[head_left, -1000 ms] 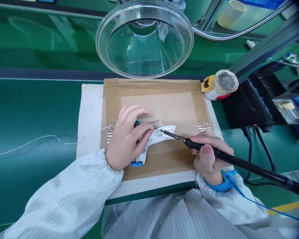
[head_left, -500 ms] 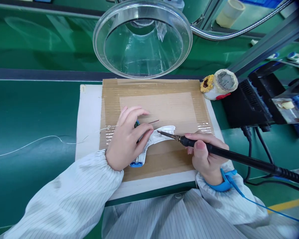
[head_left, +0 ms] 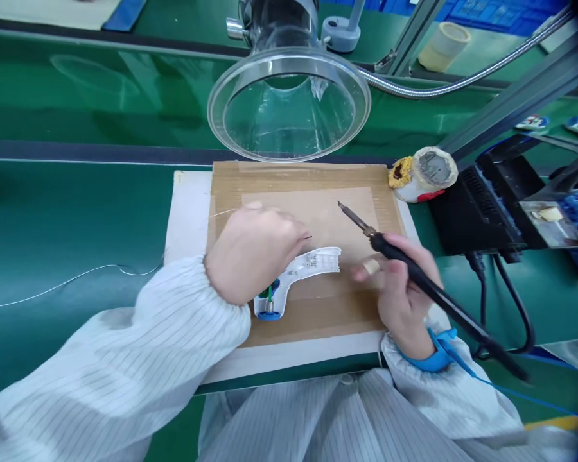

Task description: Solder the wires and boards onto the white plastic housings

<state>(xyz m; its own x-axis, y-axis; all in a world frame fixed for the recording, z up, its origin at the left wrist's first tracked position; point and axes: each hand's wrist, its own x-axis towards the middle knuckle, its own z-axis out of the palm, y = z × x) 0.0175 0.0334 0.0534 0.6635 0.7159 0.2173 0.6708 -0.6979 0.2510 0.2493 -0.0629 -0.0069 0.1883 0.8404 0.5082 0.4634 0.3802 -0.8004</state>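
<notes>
My left hand (head_left: pixel 257 250) is closed, back upward, over the upper left of a white gun-shaped plastic shell half (head_left: pixel 313 262). A thin silvery solder wire (head_left: pixel 224 212) runs into this hand from the left. A short dark wire end (head_left: pixel 308 238) pokes out past its fingertips; whether it is the same strand I cannot tell. Green wiring and a blue end piece (head_left: pixel 268 316) show at the shell's lower end. My right hand (head_left: pixel 404 289) grips a soldering iron (head_left: pixel 417 273), its tip raised up and left, apart from the shell. A pale cover sits on one right fingertip.
The shell lies on a cardboard mat (head_left: pixel 318 321) over a white board (head_left: pixel 187 212). A clear funnel-shaped fume hood (head_left: pixel 289 151) hangs beyond it. At right stand a round pot (head_left: pixel 426 174) and a black soldering station (head_left: pixel 472 212) with cables. A blue wrist strap (head_left: pixel 433 353) trails its cord.
The iron's tip has lifted off the shell area and moved up and right. My left hand has turned over and closed, uncovering more of the shell. The view has tilted slightly upward.
</notes>
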